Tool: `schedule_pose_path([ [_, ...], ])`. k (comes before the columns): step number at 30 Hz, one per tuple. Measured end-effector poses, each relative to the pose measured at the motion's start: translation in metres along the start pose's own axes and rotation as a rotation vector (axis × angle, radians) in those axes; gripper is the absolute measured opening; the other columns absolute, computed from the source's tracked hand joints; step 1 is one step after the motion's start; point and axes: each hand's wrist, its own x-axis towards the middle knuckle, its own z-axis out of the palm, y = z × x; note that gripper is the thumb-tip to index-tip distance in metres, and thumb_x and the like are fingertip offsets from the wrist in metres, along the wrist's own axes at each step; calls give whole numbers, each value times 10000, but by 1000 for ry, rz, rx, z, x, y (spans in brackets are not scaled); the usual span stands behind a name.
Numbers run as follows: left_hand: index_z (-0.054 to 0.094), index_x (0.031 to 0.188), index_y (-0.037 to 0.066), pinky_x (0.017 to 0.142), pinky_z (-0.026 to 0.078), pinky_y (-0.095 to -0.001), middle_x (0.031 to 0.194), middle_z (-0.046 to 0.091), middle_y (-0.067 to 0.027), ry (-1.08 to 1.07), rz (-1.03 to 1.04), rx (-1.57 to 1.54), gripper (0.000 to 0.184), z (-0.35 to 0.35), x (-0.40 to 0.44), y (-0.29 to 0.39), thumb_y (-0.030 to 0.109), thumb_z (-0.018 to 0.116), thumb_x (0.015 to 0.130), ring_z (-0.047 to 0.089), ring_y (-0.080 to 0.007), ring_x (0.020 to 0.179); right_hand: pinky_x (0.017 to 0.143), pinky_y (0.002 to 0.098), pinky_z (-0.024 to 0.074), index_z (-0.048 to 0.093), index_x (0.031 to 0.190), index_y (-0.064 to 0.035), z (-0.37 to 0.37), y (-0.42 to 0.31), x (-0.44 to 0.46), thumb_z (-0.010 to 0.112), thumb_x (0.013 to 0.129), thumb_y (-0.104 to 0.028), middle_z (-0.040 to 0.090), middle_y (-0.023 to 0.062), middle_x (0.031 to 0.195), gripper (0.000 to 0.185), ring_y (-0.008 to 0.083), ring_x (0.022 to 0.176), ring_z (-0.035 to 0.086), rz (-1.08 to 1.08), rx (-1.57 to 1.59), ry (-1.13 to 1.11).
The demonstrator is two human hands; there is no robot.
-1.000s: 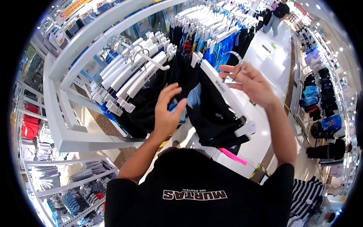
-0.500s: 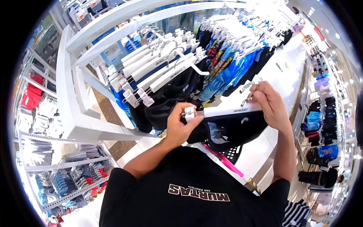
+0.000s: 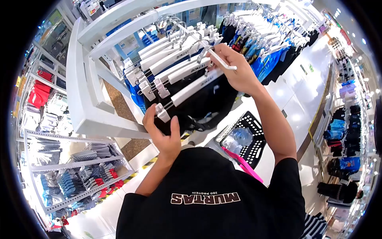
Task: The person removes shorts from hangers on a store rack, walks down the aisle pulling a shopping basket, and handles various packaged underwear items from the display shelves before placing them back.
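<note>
A white hanger [image 3: 195, 88] carrying a black garment [image 3: 211, 104] is at the front of a row of similar white hangers [image 3: 167, 57]. My right hand [image 3: 232, 71] is closed around the hanger's hook area, beside the white end of the rack arm [image 3: 227, 63]. Whether the hook sits on the arm is hard to make out. At the hanger's left end is a white clip [image 3: 162, 113], with my left hand [image 3: 162, 133] just below it, thumb and fingers spread around the clip and the dark cloth.
The rack's thick white frame [image 3: 80, 83] runs along the left. A black perforated basket [image 3: 258, 137] with a pink handle [image 3: 243, 165] stands on the floor below. Folded clothes fill a shelf [image 3: 75, 164] at lower left. More hanging garments [image 3: 262, 65] are behind.
The hanger and its black garment have moved up and left to the front of the hanger row. My right hand has reached the rack arm, and my left hand's fingers have spread.
</note>
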Motion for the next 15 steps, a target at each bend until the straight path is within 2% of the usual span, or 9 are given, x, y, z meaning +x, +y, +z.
schedule_pose_path([
  [2,347,1427,-64,1140,260,-428,1456,336,-233,-38,79,139,680,-5,-6,5,41,692,850,364,-340,1353,768,269,482,586,1099,8,8,8,-1,525,1035,-202,657,50,920,228,115,852,630,-21,65,51],
  [4,334,1439,-62,1138,251,-470,1472,304,-256,6,202,205,709,-7,-8,3,34,682,829,341,-388,1357,763,271,483,592,1087,14,12,16,-1,534,1031,-192,666,59,957,222,115,876,636,-66,69,94],
  [5,327,1444,-61,1138,246,-491,1480,288,-268,25,264,235,723,-9,-9,2,31,677,818,330,-411,1358,807,275,494,598,1098,23,13,18,-4,572,1005,-132,668,78,1007,183,122,900,641,-57,-40,156],
  [8,384,1381,-58,1120,251,-544,1482,274,-292,44,567,-26,661,-9,-11,3,12,652,781,345,-445,1330,819,301,502,636,1079,12,23,20,-22,663,890,-34,681,122,953,196,188,872,661,-255,-101,563],
  [9,448,1259,-33,1029,352,-539,1425,357,-289,-104,622,-152,517,-9,-10,6,5,641,781,412,-432,1285,814,295,503,647,1057,20,28,27,-38,682,886,-28,672,114,958,180,181,862,649,-184,31,658],
  [10,513,1137,-7,938,452,-534,1368,440,-285,-249,680,-281,375,-7,-6,9,-2,630,780,480,-419,1240,808,286,501,645,1044,32,31,30,-61,673,902,-30,673,114,957,158,178,868,648,-134,1,705],
  [12,672,913,16,799,522,-398,978,661,-171,-565,322,-460,95,12,-8,19,30,672,819,662,-344,891,807,291,502,648,1044,24,41,53,-120,665,906,-38,682,116,974,153,171,862,649,100,-154,634],
  [13,672,940,11,797,524,-384,964,668,-152,-687,200,-456,109,18,-12,18,40,675,835,666,-317,889,815,317,505,647,1046,25,48,62,-152,672,909,-69,689,140,996,168,209,882,661,281,-168,533],
  [15,670,994,3,793,529,-356,938,683,-116,-923,-41,-433,140,35,-19,10,60,681,867,674,-261,884,851,408,506,646,1073,8,64,102,-229,714,895,-203,661,206,1044,284,373,973,645,477,-275,337],
])
